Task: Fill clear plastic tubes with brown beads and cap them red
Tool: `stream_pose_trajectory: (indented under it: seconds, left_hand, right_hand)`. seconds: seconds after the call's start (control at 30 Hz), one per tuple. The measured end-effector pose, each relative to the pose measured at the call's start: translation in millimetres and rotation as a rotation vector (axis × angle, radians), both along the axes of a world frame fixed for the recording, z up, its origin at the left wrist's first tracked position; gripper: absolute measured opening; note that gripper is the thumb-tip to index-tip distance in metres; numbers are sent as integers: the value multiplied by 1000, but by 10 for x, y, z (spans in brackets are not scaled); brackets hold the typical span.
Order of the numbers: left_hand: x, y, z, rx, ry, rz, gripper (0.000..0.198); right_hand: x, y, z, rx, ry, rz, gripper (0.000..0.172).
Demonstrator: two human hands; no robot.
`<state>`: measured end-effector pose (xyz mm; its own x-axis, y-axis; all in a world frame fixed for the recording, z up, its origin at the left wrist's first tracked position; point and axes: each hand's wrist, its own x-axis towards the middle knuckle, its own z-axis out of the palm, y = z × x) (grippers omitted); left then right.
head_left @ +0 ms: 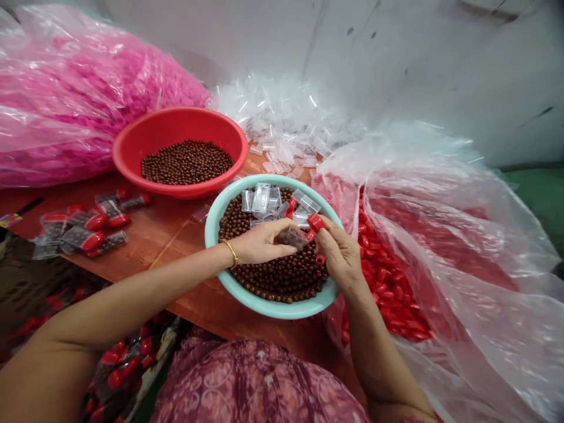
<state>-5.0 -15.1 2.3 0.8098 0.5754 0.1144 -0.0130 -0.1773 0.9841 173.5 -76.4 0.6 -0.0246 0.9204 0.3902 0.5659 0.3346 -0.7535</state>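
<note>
Over the light blue basin [220, 285], my left hand [264, 241] is closed on a small clear plastic case [294, 237] with dark beads in it. Beside it, my right hand [339, 252] pinches a red plastic cap [316, 222] close to the case's end. More red plastic shows under the right fingers. Brown beads [277, 282] fill much of the basin. Several clear cases [262, 198] lie on top of them, along with a red piece [291, 207].
A red basin [127, 141] of brown beads stands behind to the left. Filled red-capped cases [92, 235] lie on the left of the table. Clear cases [282, 123] are heaped at the back. A bag of pink parts [88, 88] and one of red caps [392, 288] flank the basins.
</note>
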Motion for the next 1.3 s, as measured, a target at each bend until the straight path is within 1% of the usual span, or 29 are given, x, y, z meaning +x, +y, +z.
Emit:
stream_pose_trajectory:
  seconds: [0.13, 0.23, 0.33, 0.4, 0.5, 0.57, 0.63, 0.73, 0.83, 0.97, 1.07, 1.13, 1.17, 1.23, 1.3]
  left_hand:
    - [-4, 6, -24, 57, -28, 3, 27]
    - [-8, -3, -35, 74, 22, 10, 23]
    - [-16, -15, -29, 71, 79, 31, 25]
    - [-23, -19, -20, 143, 113, 70, 27]
    - [-37, -25, 0, 268, 184, 122, 29]
    - [-44, -36, 19, 313, 231, 142, 29]
    - [-46, -52, 42, 341, 255, 172, 25]
    - [-39, -75, 77, 348, 290, 205, 15]
    - [-32, -82, 91, 363, 337, 212, 10]
    - [-40, -77, 68, 358, 355, 225, 10]
    - [-46, -84, 43, 335, 349, 238, 12]
    - [-41, -97, 41, 332, 347, 253, 15]
    - [-34, -105, 46, 329, 348, 257, 16]
    - [-16, -118, 67, 323, 347, 240, 17]
    - [4, -125, 95, 337, 350, 182, 17]
  right_hand:
    - [-24, -31, 69, 84, -102, 40, 34]
    - [-38, -58, 68, 105, -139, 19, 36]
    - [-58, -84, 61, 142, -200, -11, 38]
    - [-74, -100, 61, 156, -244, -15, 39]
    - [-95, -125, 67, 129, -275, 9, 39]
    - [-107, -144, 67, 99, -299, 18, 39]
    - [-118, -164, 55, 96, -342, 21, 40]
    - [-129, -190, 19, 172, -453, 16, 44]
    - [-139, -197, -16, 251, -566, 18, 47]
    - [-190, -171, -31, 268, -653, 42, 48]
    - [-232, -159, -18, 262, -712, 17, 46]
    - [-222, -162, 7, 273, -684, 7, 42]
    - [-202, -164, 25, 268, -635, 14, 40]
    - [-147, -158, 61, 219, -475, 17, 36]
    - [-109, -127, 84, 145, -256, -44, 36]
